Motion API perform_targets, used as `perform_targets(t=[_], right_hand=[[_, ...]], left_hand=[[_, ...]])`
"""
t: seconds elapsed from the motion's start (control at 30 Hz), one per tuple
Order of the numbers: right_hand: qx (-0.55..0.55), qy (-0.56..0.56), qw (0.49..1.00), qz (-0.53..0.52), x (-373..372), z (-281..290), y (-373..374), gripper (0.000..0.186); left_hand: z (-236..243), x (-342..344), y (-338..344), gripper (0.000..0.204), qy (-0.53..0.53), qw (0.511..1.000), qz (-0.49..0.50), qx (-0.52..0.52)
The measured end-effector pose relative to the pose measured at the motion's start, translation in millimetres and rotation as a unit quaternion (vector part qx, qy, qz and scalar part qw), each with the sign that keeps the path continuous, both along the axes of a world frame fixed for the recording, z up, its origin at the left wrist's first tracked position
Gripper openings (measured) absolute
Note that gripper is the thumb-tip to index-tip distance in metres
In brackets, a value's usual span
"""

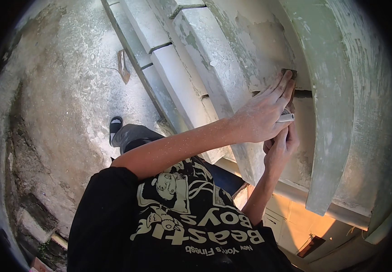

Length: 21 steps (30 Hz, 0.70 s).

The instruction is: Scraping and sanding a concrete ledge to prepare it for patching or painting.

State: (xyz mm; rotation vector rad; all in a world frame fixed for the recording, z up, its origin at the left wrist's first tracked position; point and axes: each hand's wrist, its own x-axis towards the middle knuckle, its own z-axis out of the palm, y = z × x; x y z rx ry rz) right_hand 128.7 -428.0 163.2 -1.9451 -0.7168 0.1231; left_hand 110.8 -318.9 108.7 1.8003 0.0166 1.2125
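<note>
Mostly covered, a tool (290, 73) lies clasped beneath the left hand (263, 113), right hand (281, 149) gripping its end

The grey floor (73, 90) — far left of the left hand (264, 113) — has a thin brown scrap (123, 68) lying on it.

room: above stair steps (211, 59), leftward of left fingers (283, 86) | obstacles: left forearm (182, 144) below, curved green band (329, 109) at right
</note>
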Motion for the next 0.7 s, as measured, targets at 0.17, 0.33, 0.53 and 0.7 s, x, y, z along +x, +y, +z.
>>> perform_targets(t=[0.17,0.33,0.53,0.7], right_hand=[[-0.004,-0.011,1.0,0.002,3,1,9,0.031],[-0.017,-0.004,1.0,-0.008,5,9,8,0.03],[-0.025,-0.004,0.999,-0.035,-2,15,16,0.031],[-0.023,-0.021,0.999,-0.017,-9,7,15,0.034]], left_hand=[[3,-1,3,0.085,0.01,1.0,0.0,-0.009],[14,1,10,0.082,-0.001,0.999,0.014,-0.033],[2,3,3,0.082,0.006,1.0,0.018,0.001],[0,-3,2,0.084,-0.005,0.999,0.007,-0.038]])
